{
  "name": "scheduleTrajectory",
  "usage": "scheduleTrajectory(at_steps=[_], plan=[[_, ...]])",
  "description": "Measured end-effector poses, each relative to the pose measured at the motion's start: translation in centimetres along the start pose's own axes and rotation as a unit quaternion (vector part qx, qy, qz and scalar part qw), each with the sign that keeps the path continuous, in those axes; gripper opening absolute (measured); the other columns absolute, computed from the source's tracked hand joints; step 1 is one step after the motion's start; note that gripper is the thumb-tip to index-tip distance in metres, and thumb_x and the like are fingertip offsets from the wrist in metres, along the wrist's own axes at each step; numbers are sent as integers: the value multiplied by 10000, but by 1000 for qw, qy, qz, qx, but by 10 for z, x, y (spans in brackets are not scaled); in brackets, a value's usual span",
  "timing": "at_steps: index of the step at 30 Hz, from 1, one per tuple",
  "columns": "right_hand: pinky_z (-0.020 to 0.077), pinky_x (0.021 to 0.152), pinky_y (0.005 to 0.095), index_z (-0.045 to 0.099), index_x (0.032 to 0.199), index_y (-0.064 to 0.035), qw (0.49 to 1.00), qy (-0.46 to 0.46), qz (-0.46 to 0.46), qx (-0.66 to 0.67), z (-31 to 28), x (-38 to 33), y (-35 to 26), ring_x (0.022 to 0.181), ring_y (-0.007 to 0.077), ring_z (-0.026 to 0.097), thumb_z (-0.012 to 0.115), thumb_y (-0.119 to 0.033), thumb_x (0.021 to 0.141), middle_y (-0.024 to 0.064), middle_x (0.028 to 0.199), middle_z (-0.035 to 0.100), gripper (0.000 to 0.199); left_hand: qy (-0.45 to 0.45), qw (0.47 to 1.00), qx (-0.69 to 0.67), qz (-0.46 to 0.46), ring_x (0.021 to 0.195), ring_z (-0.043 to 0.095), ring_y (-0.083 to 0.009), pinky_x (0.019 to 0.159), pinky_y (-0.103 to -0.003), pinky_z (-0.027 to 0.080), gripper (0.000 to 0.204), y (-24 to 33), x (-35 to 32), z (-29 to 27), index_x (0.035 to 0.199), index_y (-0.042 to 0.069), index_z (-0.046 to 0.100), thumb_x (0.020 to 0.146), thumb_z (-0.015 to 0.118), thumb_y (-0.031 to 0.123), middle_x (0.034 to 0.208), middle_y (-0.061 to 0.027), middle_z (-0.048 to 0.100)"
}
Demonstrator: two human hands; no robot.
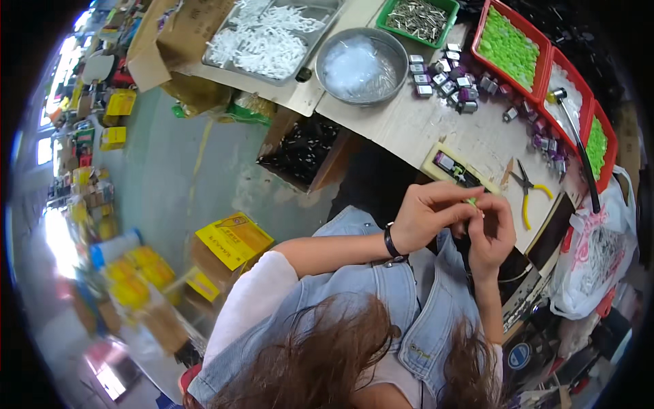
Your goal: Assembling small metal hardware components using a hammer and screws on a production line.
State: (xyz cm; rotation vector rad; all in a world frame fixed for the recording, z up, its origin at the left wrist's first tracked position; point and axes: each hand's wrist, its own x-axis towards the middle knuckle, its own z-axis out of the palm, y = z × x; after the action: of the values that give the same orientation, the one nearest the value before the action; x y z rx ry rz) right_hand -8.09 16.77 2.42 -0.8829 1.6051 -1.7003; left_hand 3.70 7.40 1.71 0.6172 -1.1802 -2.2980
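My left hand [428,217], with a dark band on its wrist, meets my right hand [496,235] in front of my chest. Both are closed, fingertips pinched round a small green plastic piece [471,201], mostly covered by the fingers. Just beyond them on the bench lies a cream holder block [429,168]. In it sit a black part [469,178] and a small purple-and-silver motor [446,162]. Pliers with yellow handles [526,198] rest to the right of the block, jaws pointing away.
Loose small motors [446,82] cover the bench's far right. Red bins [543,87] hold green and white pieces; a black rod [579,146] leans across them. Farther back are a metal bowl [325,87], a green tray [451,24] of metal pins and a metal tray [289,73] of white parts.
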Motion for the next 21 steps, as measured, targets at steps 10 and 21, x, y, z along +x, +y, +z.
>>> scheduleTrajectory(at_steps=[10, 21], plan=[[468, 600, 297, 565, 910, -11, 887, -95, -106, -440, -16, 49, -3, 670, 197, 575, 662, 70, 778, 83, 807, 563, 182, -137, 653, 679, 307, 1354, 373, -270, 1116, -437, 288, 604, 6, 32, -52, 1352, 66, 492, 803, 676, 237, 1423, -67, 448], [454, 589, 264, 703, 964, -18, 892, -48, -86, -441, -9, 40, -2, 639, 150, 569, 754, 7, 751, 70, 789, 596, 220, -203, 615, 701, 299, 1413, 286, -272, 1161, -429, 216, 649, 10, 27, -58, 1407, -6, 386, 822, 555, 220, 1482, -158, 355]])
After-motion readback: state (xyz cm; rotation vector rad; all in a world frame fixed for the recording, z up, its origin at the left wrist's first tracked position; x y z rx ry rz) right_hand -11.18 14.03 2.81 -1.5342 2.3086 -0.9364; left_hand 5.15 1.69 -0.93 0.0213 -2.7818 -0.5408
